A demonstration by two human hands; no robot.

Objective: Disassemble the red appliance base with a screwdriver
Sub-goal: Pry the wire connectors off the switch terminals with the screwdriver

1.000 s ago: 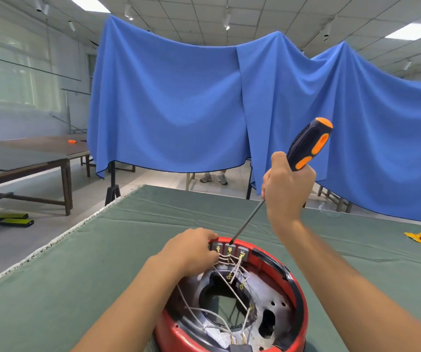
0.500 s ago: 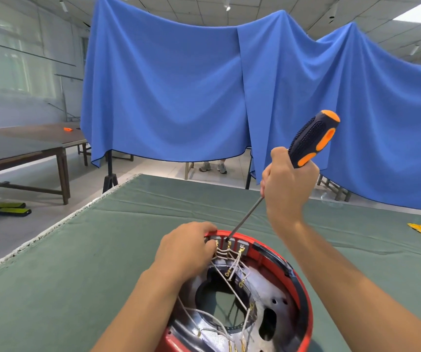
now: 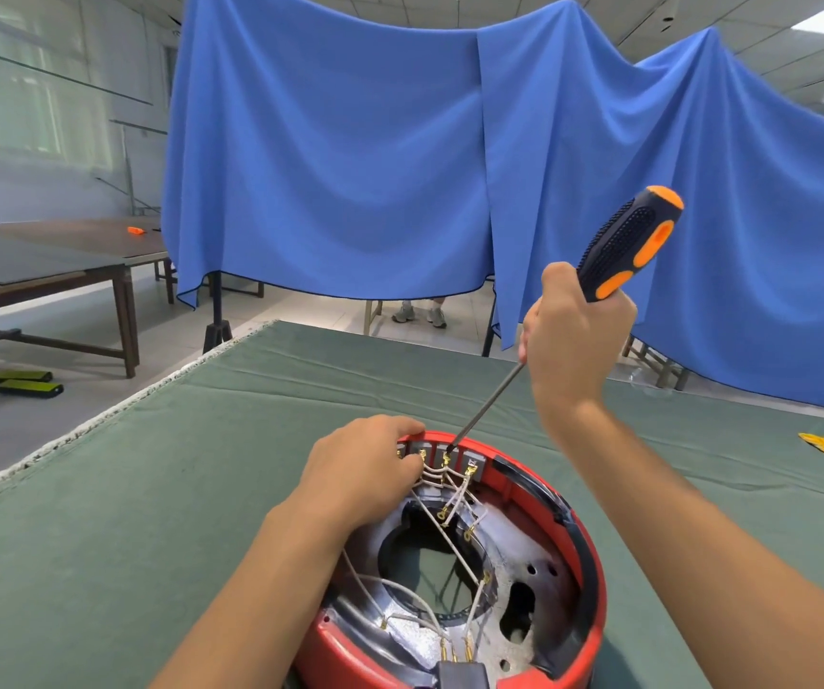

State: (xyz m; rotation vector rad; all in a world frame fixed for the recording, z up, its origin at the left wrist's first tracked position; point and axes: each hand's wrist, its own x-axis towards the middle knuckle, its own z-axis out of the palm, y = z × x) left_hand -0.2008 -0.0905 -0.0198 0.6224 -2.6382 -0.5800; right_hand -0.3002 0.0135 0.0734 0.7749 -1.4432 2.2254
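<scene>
Lower centre: red appliance base (image 3: 584, 579) is steadied at its far rim by the gripping left hand (image 3: 365, 469) while the screwdriver (image 3: 599, 290), fisted in the right hand (image 3: 576, 340), is angled onto a terminal-block screw (image 3: 447, 457).

Not much is changing here. The right hand (image 3: 576, 335) is tipping the screwdriver (image 3: 625, 246) a bit more upright, and the tip is creeping along the terminal block (image 3: 442, 452) at the far rim of the red base (image 3: 584, 554), from the left terminals to the middle one. The left hand (image 3: 365, 469) is sliding slightly further onto that rim, thumb now curling over the red edge.
</scene>
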